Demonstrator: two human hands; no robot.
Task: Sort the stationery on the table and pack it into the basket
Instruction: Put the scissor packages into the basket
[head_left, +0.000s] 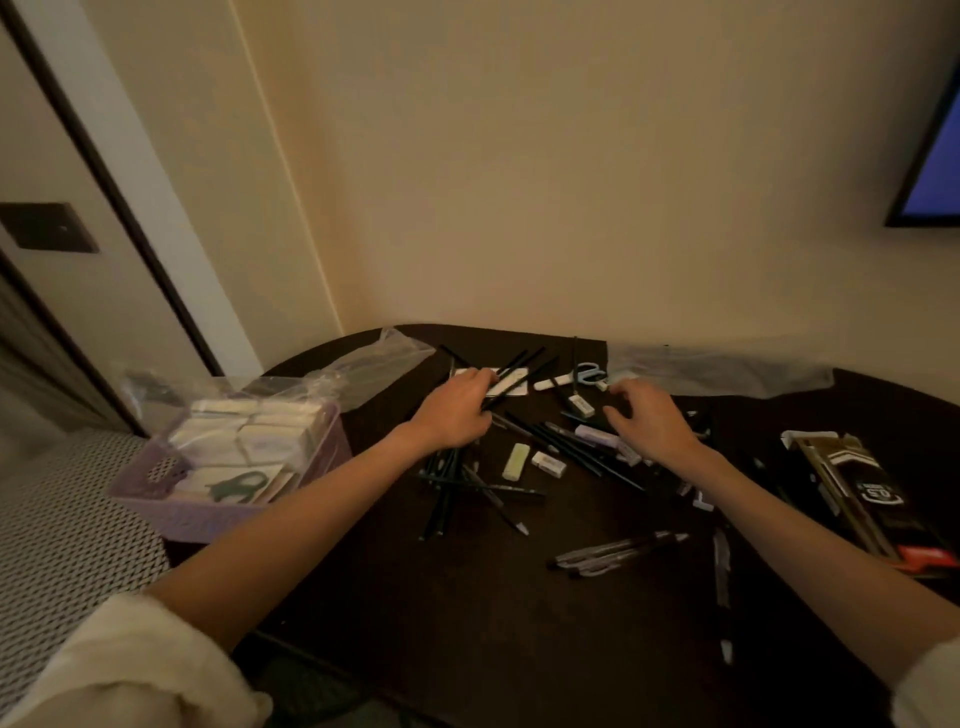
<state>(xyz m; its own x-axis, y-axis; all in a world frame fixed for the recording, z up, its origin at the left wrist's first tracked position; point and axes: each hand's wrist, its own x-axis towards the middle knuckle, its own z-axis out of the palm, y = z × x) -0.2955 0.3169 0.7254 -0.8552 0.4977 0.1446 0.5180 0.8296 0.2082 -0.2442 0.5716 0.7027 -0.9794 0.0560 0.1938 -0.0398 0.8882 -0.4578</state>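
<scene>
A dark table (467, 597) carries scattered stationery. My left hand (454, 410) grips a bunch of black pencils (514, 376) that fan out toward the wall. My right hand (647, 421) hovers with fingers spread over more black pencils (566, 447), holding nothing. Erasers (516, 461) (549, 464) lie between my forearms, and another eraser (581, 405) sits farther back. A pile of dark pencils (447, 493) lies under my left wrist. Several pens (613, 556) rest nearer me. Blue-handled scissors (589, 373) lie by the wall. The purple basket (176, 514) stands at the table's left, filled with pale packets and green scissors (236, 487).
Clear plastic bags lie along the wall behind the items (717, 369) and beside the basket (363, 364). A dark printed box (852, 493) lies at the right of the table. A patterned surface (57, 530) is left of the basket. A screen (935, 156) hangs on the wall at the upper right.
</scene>
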